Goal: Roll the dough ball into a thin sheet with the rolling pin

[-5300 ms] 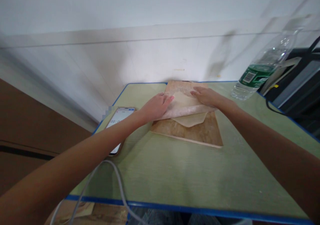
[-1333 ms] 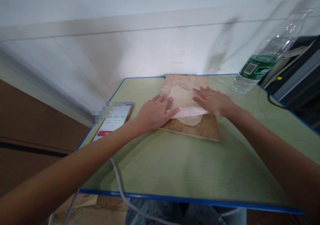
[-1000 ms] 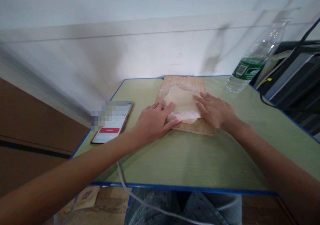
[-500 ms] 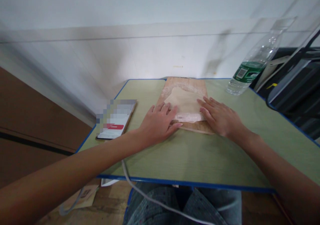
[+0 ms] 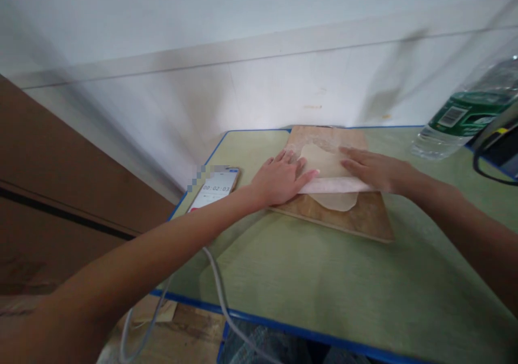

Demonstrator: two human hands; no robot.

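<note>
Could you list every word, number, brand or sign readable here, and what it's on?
"00:02:03": on the white-screened rectangular phone.
The phone's other text: too small and blurred to read.
Clear plastic bottle with green label: black-and-white barcode visible, print too blurred to read.

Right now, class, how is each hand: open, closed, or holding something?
Left hand: open, laid over the left end of the white roller.
Right hand: open, laid over the right end of the white roller.
</note>
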